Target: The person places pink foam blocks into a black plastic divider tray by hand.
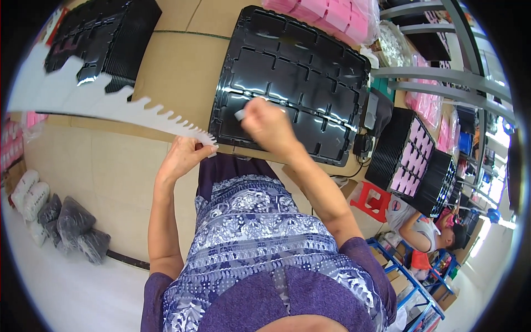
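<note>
Left hand: forearm up from lower edge, elbow bent, wrist cocked slightly outward. Fingers curled shut, pinching near end of long white strip w/ saw-tooth edge. Strip runs away up-left from that hand, widening toward pic's rim, teeth facing down-right, held above cardboard-covered bench; whether far end touches anything can't tell.

Right hand: forearm rising diagonally from lower right, elbow lower, wrist bent fwd over tray. Fingers bunched tight, gripping small white piece that sticks out on thumb side, toward left hand. Knuckles up, palm down, fist just above near-left part of black moulded tray; contact btw piece and tray unclear.

Tray: glossy black, many rectangular pockets, lying flat on bench directly under and beyond right hand, near edge close to person's body. Hands near each other, not touching; strip end just left of tray's near corner.

Around: stack of similar black trays well beyond left hand, past strip. Pink boxes beyond tray's far edge. Right of right hand: more black trays loaded w/ pink items, leaning by grey metal rack. Red stool below those. Another person seated lower right, well apart. Bagged goods, white and dark, on floor well left of left elbow.
</note>
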The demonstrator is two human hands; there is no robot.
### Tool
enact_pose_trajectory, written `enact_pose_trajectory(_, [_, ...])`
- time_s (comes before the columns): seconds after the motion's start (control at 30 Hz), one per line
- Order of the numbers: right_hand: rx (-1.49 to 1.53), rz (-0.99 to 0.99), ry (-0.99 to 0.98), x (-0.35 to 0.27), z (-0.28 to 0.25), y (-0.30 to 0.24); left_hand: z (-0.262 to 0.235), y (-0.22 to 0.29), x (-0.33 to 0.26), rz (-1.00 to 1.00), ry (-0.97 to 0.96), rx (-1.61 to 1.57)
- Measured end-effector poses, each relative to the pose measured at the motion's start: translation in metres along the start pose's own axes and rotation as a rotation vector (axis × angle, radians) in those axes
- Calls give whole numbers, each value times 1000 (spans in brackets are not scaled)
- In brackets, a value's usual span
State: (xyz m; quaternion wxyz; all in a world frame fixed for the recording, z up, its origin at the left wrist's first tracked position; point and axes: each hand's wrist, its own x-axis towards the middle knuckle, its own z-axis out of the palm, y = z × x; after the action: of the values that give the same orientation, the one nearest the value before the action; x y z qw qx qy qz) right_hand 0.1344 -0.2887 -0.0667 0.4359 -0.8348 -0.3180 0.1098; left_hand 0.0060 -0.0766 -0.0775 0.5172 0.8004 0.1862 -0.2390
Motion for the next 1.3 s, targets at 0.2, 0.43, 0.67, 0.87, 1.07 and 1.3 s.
enact_pose_trajectory(0.2, [868,651,150,-84,-131,33,-25,-33,-6,-128,328,-344])
enact_pose_trajectory(0.43, [-358,697,377,-299,-196,116,-40,-22,-56,-217,500,642])
enact_pose_trajectory(0.67, [-799,971,43,-456,-164,267,26,130,-37,457,-190,77])
enact_pose_trajectory(0.87, [-418,1041,-458,-298,-217,166,-15,174,97,505,230,-13])
enact_pose_trajectory(1.07, [-323,39,584,-15,-212,63,-30,212,237,589,537,203])
enact_pose_trajectory(1.3, [-854,-248,374,199,-163,143,-12,209,256,724,401,263])
